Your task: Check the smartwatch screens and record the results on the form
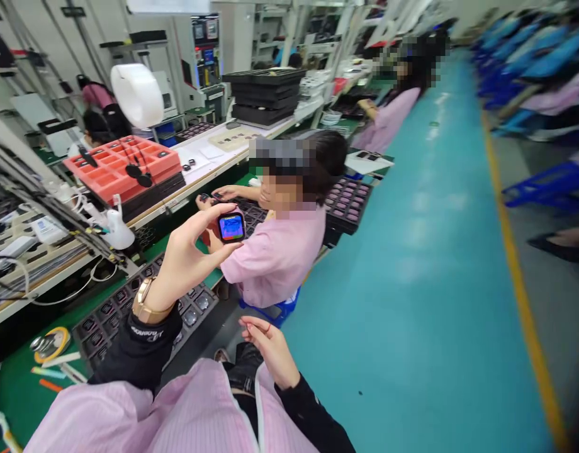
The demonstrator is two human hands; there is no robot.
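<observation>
My left hand (188,255) is raised in front of me and pinches a small square smartwatch body (231,227) between thumb and fingers; its screen glows red and blue. A gold wristwatch (145,306) sits on that wrist. My right hand (268,349) rests low by my lap, fingers loosely spread, holding nothing. Below the left hand a dark tray (105,321) with several watch bodies lies on the green bench.
A seated co-worker in a pink coat (277,251) works just beyond my left hand at another dark tray (348,201). Red trays (122,167), a white roll (137,94) and stacked black trays (264,94) stand on the bench. A teal aisle (412,283) runs to the right.
</observation>
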